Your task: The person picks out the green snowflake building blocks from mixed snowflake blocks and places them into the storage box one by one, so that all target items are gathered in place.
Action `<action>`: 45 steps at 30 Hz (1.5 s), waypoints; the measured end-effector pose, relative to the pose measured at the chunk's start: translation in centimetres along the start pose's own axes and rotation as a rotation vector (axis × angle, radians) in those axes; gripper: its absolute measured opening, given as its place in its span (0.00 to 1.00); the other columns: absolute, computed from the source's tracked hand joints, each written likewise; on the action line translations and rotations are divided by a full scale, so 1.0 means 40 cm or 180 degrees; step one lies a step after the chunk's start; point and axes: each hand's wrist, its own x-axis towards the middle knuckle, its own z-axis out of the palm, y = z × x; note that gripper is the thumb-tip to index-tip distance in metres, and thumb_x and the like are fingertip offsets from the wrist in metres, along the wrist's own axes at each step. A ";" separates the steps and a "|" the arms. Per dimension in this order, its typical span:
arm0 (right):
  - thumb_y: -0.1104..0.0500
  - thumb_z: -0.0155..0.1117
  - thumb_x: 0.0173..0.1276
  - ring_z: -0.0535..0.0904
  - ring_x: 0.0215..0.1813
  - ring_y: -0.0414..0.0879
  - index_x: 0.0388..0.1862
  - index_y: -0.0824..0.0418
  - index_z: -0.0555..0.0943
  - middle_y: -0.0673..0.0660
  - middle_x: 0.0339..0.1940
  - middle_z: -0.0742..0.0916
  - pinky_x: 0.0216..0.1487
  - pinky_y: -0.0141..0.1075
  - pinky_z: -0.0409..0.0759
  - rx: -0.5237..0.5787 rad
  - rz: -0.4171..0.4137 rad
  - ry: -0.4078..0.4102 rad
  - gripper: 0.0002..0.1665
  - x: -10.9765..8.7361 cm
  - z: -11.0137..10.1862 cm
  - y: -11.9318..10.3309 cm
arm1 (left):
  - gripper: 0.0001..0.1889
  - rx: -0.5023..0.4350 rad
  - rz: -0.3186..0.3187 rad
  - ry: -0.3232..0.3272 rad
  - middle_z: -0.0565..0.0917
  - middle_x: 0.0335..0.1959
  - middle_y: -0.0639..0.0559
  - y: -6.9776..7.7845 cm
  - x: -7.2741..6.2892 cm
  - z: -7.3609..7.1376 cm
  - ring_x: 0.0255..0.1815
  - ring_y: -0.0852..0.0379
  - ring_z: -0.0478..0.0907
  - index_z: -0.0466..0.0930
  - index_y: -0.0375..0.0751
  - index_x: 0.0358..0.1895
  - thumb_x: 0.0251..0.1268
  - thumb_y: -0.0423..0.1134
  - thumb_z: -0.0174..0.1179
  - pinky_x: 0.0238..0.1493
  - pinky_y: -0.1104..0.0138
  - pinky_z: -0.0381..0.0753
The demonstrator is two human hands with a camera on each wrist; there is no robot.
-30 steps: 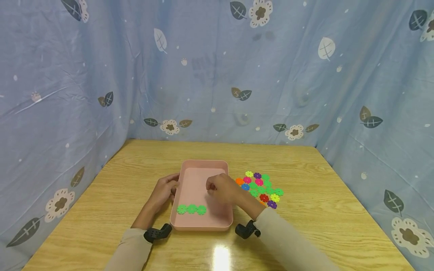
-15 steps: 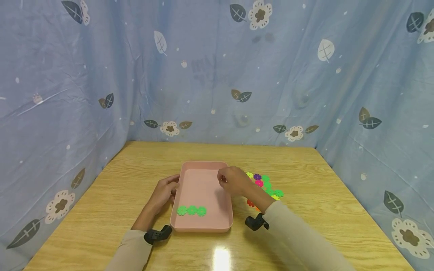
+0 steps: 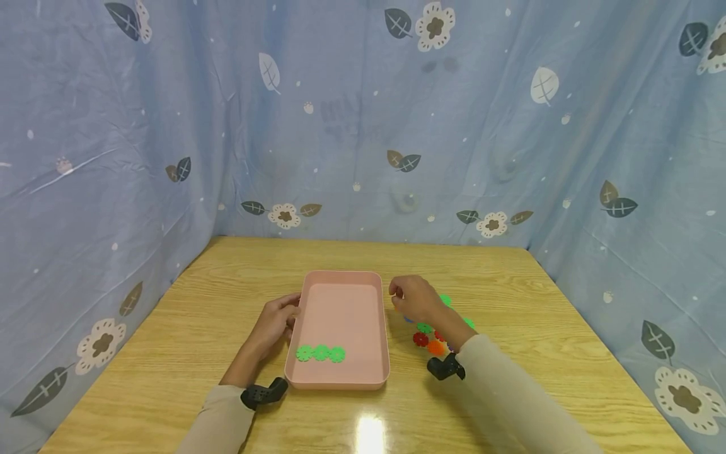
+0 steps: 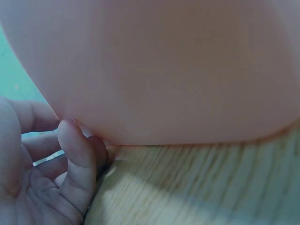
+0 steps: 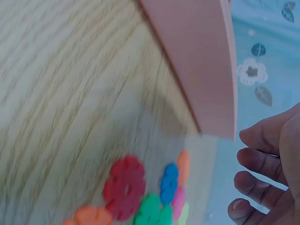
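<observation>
A pink tray (image 3: 340,315) lies on the wooden table, with green flower-shaped plastic discs (image 3: 321,352) in a row near its front left. My left hand (image 3: 273,325) holds the tray's left side; in the left wrist view its thumb (image 4: 77,147) and fingers meet the wall near a corner. Just beyond the tray's right side, my right hand (image 3: 416,299) hovers over the loose flower discs (image 3: 420,340). Its fingers are loosely bent with nothing between them in the right wrist view, where a red disc (image 5: 124,187) lies below. My right hand hides part of the pile.
The wooden table (image 3: 238,265) is bordered by a blue patterned curtain (image 3: 340,126) at the back and both sides. A black wrist camera (image 3: 264,392) sits on the left wrist and another wrist camera (image 3: 445,366) on the right.
My right hand has moved from above the tray rightward, past its right rim, to the loose discs. My left hand and the row of green discs have stayed put.
</observation>
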 end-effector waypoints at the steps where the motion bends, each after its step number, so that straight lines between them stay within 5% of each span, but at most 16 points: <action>1: 0.65 0.63 0.68 0.75 0.30 0.43 0.40 0.63 0.85 0.50 0.30 0.83 0.36 0.38 0.79 0.0021 0.0031 0.0003 0.05 -0.002 -0.001 0.007 | 0.26 0.0003 0.0000 0.0012 0.78 0.60 0.32 -0.001 0.000 0.000 0.26 0.57 0.77 0.67 0.32 0.73 0.75 0.33 0.48 0.20 0.70 0.79; 24: 0.63 0.71 0.64 0.74 0.32 0.46 0.43 0.64 0.85 0.52 0.30 0.82 0.37 0.39 0.78 0.0251 0.0500 -0.0127 0.10 -0.070 -0.016 0.138 | 0.26 0.0027 -0.0035 0.0081 0.80 0.59 0.36 -0.006 0.006 0.000 0.25 0.56 0.77 0.69 0.34 0.73 0.74 0.34 0.49 0.20 0.69 0.79; 38: 0.59 0.76 0.59 0.82 0.41 0.48 0.37 0.59 0.88 0.52 0.35 0.88 0.48 0.47 0.84 0.0142 0.0730 -0.0371 0.08 -0.075 -0.012 0.164 | 0.27 -0.0041 -0.0039 0.0074 0.78 0.61 0.33 -0.006 -0.003 0.000 0.25 0.57 0.76 0.67 0.32 0.74 0.74 0.33 0.49 0.20 0.69 0.79; 45: 0.60 0.76 0.61 0.78 0.35 0.46 0.34 0.59 0.87 0.50 0.31 0.85 0.41 0.42 0.82 0.0146 0.0739 -0.0357 0.05 -0.079 -0.014 0.164 | 0.26 -0.0032 -0.0021 0.0063 0.78 0.61 0.33 -0.004 0.001 0.004 0.26 0.56 0.77 0.68 0.32 0.73 0.74 0.33 0.49 0.20 0.69 0.79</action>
